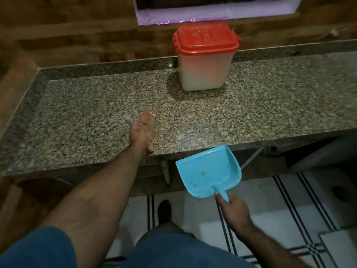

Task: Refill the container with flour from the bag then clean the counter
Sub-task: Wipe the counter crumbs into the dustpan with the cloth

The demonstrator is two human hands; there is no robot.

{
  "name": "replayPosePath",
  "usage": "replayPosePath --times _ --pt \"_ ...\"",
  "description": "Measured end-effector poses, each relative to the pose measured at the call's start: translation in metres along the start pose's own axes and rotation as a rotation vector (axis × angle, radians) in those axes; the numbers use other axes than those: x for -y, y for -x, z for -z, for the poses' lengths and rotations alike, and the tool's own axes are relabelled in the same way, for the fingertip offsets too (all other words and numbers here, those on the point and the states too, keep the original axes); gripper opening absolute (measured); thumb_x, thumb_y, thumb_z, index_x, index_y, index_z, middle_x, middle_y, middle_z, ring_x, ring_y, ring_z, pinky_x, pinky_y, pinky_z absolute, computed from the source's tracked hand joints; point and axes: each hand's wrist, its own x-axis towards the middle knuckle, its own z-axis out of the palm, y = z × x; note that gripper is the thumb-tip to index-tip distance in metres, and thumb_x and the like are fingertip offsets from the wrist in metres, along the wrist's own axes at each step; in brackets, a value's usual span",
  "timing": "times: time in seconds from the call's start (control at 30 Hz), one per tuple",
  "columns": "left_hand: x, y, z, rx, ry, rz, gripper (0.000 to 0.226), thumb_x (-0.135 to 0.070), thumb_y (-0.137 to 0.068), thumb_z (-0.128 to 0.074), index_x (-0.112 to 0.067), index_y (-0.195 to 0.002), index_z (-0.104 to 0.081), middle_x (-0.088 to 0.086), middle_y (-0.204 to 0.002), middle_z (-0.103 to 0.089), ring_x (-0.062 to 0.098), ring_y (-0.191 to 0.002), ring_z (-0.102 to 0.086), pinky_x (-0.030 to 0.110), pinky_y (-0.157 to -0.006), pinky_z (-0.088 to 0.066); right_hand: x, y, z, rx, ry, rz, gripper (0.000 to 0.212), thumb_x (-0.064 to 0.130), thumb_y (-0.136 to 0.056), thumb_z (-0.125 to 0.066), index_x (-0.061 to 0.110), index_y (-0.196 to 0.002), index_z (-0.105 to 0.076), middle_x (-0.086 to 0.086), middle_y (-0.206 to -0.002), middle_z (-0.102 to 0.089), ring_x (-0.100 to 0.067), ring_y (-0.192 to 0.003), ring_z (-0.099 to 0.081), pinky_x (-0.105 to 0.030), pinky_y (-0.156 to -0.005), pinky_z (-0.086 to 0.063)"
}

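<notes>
A translucent container with a shut orange-red lid stands at the back of the speckled granite counter, with white flour showing through its walls. My left hand lies edge-down on the counter near the front edge, fingers together and held flat. My right hand grips the handle of a blue dustpan, held just below and in front of the counter's front edge, right of the left hand. A few crumbs lie in the pan. No flour bag is in view.
A wooden wall and a window ledge lined with purple film rise behind the counter. Below is a white tiled floor with black stripes. My foot stands under the counter edge.
</notes>
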Motion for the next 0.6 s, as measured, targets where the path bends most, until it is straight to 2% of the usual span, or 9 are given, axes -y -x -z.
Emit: replayPosePath --times 0.03,0.07,0.1,0.13,0.17,0.27,0.4,0.5,0.6 --pt "-0.004 0.004 0.012 -0.084 0.025 0.027 0.035 -0.028 -0.109 -0.057 -0.027 -0.143 -0.064 0.008 -0.136 -0.071 0.020 -0.093 -0.069 0.026 -0.047 -0.057 -0.001 0.002 -0.004 0.022 0.011 0.002 0.048 0.049 -0.104 -0.060 0.013 -0.073 -0.061 0.001 -0.064 -0.062 -0.016 -0.062 -0.059 -0.030 -0.057 -0.043" --pt "-0.003 0.005 0.026 -0.130 0.038 0.032 0.033 -0.041 -0.108 -0.061 -0.030 -0.138 -0.067 0.000 -0.131 -0.073 0.020 -0.094 -0.072 0.017 -0.044 -0.037 0.001 0.004 -0.006 0.037 0.023 0.007 0.046 0.048 -0.104 -0.060 0.014 -0.072 -0.061 0.001 -0.064 -0.062 -0.015 -0.063 -0.060 -0.030 -0.057 -0.043" --pt "-0.005 0.011 0.036 -0.150 -0.036 0.019 0.038 -0.058 -0.104 -0.062 -0.032 -0.131 -0.070 -0.009 -0.121 -0.074 0.017 -0.086 -0.071 0.023 -0.062 -0.058 0.003 0.005 -0.008 0.043 0.024 0.013 0.045 0.046 -0.105 -0.060 0.016 -0.070 -0.059 0.002 -0.063 -0.061 -0.015 -0.062 -0.059 -0.029 -0.056 -0.042" --pt "-0.004 0.009 0.043 -0.170 -0.113 -0.013 0.046 -0.070 -0.100 -0.059 -0.036 -0.130 -0.070 -0.016 -0.113 -0.073 0.015 -0.073 -0.066 0.023 -0.042 -0.055 0.004 0.006 -0.009 0.044 0.026 0.011 0.045 0.044 -0.105 -0.059 0.018 -0.069 -0.058 0.002 -0.063 -0.060 -0.015 -0.062 -0.059 -0.028 -0.055 -0.041" --pt "-0.002 0.006 0.049 -0.188 -0.152 -0.033 0.052 -0.074 -0.099 -0.055 -0.040 -0.135 -0.068 -0.019 -0.119 -0.073 0.015 -0.062 -0.060 0.024 -0.043 -0.051 0.005 0.006 -0.012 0.041 0.025 -0.005 0.046 0.044 -0.106 -0.058 0.019 -0.068 -0.056 0.003 -0.063 -0.060 -0.015 -0.062 -0.059 -0.028 -0.054 -0.040" --pt "0.003 -0.005 0.063 -0.229 -0.217 -0.066 0.057 -0.076 -0.099 -0.053 -0.046 -0.147 -0.059 -0.018 -0.148 -0.064 0.008 -0.050 -0.051 0.034 -0.052 -0.053 -0.006 0.016 -0.031 0.047 -0.003 -0.154 0.046 0.054 -0.104 -0.056 0.022 -0.070 -0.057 0.003 -0.069 -0.063 -0.023 -0.070 -0.063 -0.030 -0.063 -0.046" --pt "0.002 -0.007 0.060 -0.190 -0.326 -0.099 0.064 -0.079 -0.098 -0.050 -0.038 -0.146 -0.062 -0.010 -0.137 -0.071 0.013 -0.056 -0.059 0.030 -0.050 -0.055 -0.015 0.023 -0.055 0.021 0.027 -0.203 0.042 0.058 -0.103 -0.052 0.019 -0.089 -0.062 -0.003 -0.089 -0.072 -0.028 -0.083 -0.065 -0.036 -0.075 -0.050" --pt "0.002 -0.016 0.060 -0.158 -0.384 -0.091 0.067 -0.083 -0.096 -0.047 -0.039 -0.144 -0.061 -0.005 -0.130 -0.074 0.015 -0.069 -0.068 0.033 -0.055 -0.060 0.000 0.005 -0.053 0.003 0.021 -0.151 0.052 0.061 -0.103 -0.049 0.016 -0.085 -0.067 -0.003 -0.081 -0.073 -0.022 -0.077 -0.068 -0.036 -0.068 -0.053" --pt "0.004 -0.031 0.056 -0.146 -0.443 -0.108 0.045 -0.061 -0.107 -0.049 -0.047 -0.149 -0.054 -0.011 -0.131 -0.071 0.019 -0.060 -0.061 0.034 -0.051 -0.055 0.013 -0.010 -0.055 -0.016 -0.019 -0.159 0.052 0.061 -0.103 -0.049 0.017 -0.086 -0.068 -0.003 -0.080 -0.072 -0.021 -0.076 -0.068 -0.034 -0.065 -0.051"
